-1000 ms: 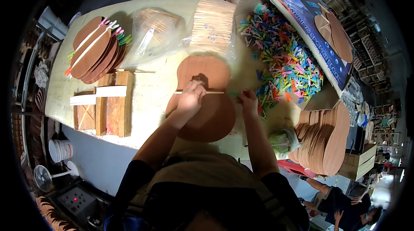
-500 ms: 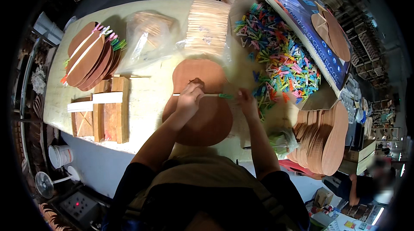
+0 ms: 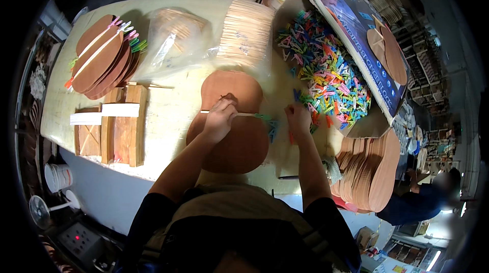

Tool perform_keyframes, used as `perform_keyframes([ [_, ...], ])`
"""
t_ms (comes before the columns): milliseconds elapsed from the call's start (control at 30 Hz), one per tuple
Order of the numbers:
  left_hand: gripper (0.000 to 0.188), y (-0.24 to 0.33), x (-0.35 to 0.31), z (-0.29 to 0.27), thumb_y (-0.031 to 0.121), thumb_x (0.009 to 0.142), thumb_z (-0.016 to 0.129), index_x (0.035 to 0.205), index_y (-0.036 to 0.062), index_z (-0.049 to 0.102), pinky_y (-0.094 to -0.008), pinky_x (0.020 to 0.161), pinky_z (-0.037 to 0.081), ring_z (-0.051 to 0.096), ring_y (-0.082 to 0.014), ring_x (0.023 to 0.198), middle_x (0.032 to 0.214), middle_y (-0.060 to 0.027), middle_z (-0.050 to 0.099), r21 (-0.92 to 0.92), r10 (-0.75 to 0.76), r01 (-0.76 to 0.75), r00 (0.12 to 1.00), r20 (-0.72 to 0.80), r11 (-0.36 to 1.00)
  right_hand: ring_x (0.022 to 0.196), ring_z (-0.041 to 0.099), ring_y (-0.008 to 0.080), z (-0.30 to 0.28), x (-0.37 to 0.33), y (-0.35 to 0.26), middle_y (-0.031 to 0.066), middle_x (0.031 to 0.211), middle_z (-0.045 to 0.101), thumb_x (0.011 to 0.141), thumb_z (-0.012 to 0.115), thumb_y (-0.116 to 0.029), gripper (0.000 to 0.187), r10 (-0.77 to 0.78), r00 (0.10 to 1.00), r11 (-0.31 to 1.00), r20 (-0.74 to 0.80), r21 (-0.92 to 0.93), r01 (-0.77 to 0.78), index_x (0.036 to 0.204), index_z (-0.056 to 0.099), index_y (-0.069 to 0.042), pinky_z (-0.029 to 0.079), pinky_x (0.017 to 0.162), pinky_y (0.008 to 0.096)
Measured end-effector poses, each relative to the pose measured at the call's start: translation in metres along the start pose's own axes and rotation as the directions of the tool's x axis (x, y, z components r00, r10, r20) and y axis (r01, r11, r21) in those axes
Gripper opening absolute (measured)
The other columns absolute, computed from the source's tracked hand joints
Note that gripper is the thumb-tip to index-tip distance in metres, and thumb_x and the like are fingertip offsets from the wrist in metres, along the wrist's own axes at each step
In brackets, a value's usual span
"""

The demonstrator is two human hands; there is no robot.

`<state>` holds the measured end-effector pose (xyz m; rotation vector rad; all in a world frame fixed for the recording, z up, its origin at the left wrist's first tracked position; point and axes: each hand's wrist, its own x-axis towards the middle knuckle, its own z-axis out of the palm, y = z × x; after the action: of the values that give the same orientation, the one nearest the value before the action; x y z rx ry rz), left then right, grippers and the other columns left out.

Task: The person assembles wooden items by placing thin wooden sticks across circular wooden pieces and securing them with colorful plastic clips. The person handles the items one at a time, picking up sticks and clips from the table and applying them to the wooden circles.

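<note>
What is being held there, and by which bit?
The left grip holds the pale strip near its middle, over the brown board. The right grip is curled; I can't tell whether it holds anything.

Green clip [image 3: 263,117] passed from right hand [image 3: 298,117] to right end of wooden strip [image 3: 245,114], hand drew back rightward, blue clips [image 3: 272,131] appeared beside guitar-shaped panel [image 3: 237,145].
</note>
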<state>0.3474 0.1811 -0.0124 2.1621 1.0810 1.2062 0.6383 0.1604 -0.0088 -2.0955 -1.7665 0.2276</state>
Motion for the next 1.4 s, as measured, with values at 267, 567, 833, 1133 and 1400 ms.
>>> perform_keyframes([
  [267,0.007,-0.004,0.0,0.001,0.001,0.072,0.06,0.075,0.0031,0.054,-0.0396,0.087,0.043,0.054,-0.0317,0.091,0.093,-0.011,0.056,-0.003,0.016,-0.016,1.0,0.006,1.0,0.057,0.06,0.0298,-0.037,0.027,-0.066,0.0135,0.066,0.061,0.075,0.065,-0.016,0.015,0.116,0.966,0.913,0.231,0.359,-0.195,0.073,0.061,-0.001,0.046,0.051,0.0377],
  [567,0.009,-0.005,0.0,-0.001,-0.001,0.068,0.056,0.072,0.0037,0.05,-0.0389,0.083,0.042,0.053,-0.0307,0.091,0.09,-0.0111,0.055,-0.053,0.032,-0.032,0.999,0.001,0.998,0.054,0.058,0.0222,0.001,0.077,-0.171,0.0108,0.063,0.061,0.079,0.062,-0.023,0.027,-0.078,0.918,0.647,0.388,0.721,-0.249,0.085,0.06,0.003,0.047,0.054,0.0349],
  [833,0.009,-0.005,-0.003,-0.003,0.002,0.072,0.062,0.077,0.0047,0.055,-0.0384,0.088,0.042,0.054,-0.0295,0.098,0.099,-0.0106,0.057,-0.024,0.015,-0.016,1.0,-0.016,1.0,0.076,0.06,0.0319,0.009,0.063,-0.183,0.0191,0.081,0.06,0.073,0.066,-0.02,0.03,-0.374,0.918,0.903,0.133,0.276,0.328,0.093,0.06,0.001,0.048,0.069,0.0383],
  [1133,0.013,-0.001,-0.001,-0.006,0.002,0.077,0.055,0.089,0.0041,0.059,-0.0378,0.088,0.041,0.052,-0.0316,0.1,0.104,-0.0124,0.056,0.01,-0.076,0.075,0.991,0.114,0.997,0.057,0.056,0.0183,0.063,0.072,-0.225,0.0116,0.071,0.062,0.076,0.069,-0.014,0.019,-0.365,0.808,0.787,0.462,0.617,0.003,0.088,0.067,0.0,0.046,0.053,0.0311],
  [1400,0.009,0.001,-0.001,-0.01,0.001,0.08,0.052,0.086,0.0037,0.059,-0.0335,0.082,0.044,0.054,-0.0229,0.094,0.098,-0.008,0.056,-0.374,-0.262,0.275,0.961,0.087,0.886,0.053,0.044,0.0049,0.087,0.061,-0.276,0.0001,0.064,0.054,0.08,0.067,-0.01,0.016,-0.302,0.312,0.899,0.901,0.378,-0.221,0.091,0.066,0.001,0.03,0.042,0.0196],
])
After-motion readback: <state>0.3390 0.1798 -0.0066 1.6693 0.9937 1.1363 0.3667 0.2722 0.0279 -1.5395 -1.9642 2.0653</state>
